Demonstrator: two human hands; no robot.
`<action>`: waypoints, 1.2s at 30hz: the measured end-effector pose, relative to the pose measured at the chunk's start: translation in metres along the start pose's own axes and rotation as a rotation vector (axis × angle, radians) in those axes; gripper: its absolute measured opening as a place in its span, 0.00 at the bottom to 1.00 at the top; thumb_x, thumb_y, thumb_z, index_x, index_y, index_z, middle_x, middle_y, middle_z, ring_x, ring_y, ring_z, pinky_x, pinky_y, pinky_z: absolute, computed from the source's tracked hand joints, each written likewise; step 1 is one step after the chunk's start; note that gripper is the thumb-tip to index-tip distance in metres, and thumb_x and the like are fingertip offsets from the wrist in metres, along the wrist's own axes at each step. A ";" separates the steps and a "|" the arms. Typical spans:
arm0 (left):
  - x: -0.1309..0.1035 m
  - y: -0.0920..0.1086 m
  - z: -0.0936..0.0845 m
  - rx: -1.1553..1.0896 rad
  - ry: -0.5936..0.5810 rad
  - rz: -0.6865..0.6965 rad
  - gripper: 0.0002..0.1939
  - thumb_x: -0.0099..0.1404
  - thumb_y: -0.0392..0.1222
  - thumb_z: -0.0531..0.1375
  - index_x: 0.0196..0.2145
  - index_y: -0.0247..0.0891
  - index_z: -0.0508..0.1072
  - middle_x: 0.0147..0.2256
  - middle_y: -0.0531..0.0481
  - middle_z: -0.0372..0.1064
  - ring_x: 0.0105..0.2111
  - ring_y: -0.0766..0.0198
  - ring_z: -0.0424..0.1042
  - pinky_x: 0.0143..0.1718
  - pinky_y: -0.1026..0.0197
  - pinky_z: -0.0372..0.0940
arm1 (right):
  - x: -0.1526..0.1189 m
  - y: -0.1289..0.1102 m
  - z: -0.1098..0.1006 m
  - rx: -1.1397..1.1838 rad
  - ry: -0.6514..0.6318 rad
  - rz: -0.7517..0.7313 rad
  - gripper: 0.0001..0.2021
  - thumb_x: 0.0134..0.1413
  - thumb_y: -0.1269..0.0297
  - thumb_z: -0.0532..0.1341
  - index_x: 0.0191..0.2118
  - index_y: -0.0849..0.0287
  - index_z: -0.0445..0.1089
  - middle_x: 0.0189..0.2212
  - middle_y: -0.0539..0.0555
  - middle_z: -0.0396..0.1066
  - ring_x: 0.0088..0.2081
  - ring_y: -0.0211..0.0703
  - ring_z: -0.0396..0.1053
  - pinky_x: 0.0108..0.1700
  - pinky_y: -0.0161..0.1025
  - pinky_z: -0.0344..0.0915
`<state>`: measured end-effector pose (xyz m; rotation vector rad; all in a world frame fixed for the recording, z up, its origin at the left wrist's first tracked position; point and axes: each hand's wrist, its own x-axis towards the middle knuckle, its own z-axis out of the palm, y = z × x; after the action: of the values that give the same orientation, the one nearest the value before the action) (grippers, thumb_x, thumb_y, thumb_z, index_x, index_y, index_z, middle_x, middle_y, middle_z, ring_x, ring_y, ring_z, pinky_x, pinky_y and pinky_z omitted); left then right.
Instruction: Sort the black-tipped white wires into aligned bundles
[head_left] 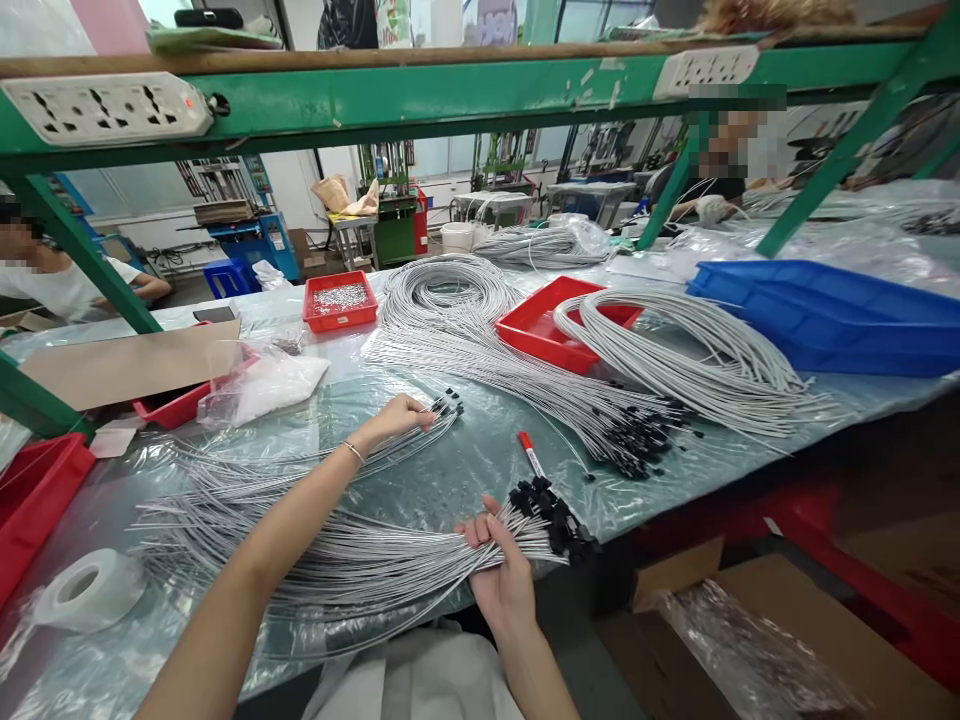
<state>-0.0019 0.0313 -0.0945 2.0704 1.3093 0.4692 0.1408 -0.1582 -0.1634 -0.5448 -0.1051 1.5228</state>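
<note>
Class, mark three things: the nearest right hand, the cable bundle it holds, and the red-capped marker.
Right hand [501, 572], head view: middle of the hand.
Cable bundle [379, 556], head view: along its cables.
Red-capped marker [532, 457], head view: its white barrel.

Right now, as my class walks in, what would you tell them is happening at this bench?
A person is handling grey cables. The right hand grips a thick bundle just behind its black connectors. The left hand pinches a few black-tipped cables lying apart from that bundle. A marker lies beyond the right hand, and farther off a coil overlaps a red tray.
</note>
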 end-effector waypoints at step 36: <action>-0.001 -0.016 0.041 0.465 -0.053 0.059 0.10 0.62 0.45 0.53 0.36 0.36 0.66 0.32 0.43 0.70 0.33 0.55 0.69 0.31 0.60 0.59 | -0.002 0.000 0.001 0.025 0.074 0.004 0.11 0.40 0.63 0.67 0.31 0.55 0.67 0.26 0.45 0.67 0.27 0.35 0.63 0.35 0.37 0.64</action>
<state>0.0116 0.0218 -0.1355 2.4839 1.4301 0.1370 0.1403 -0.1598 -0.1619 -0.5806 -0.0279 1.5044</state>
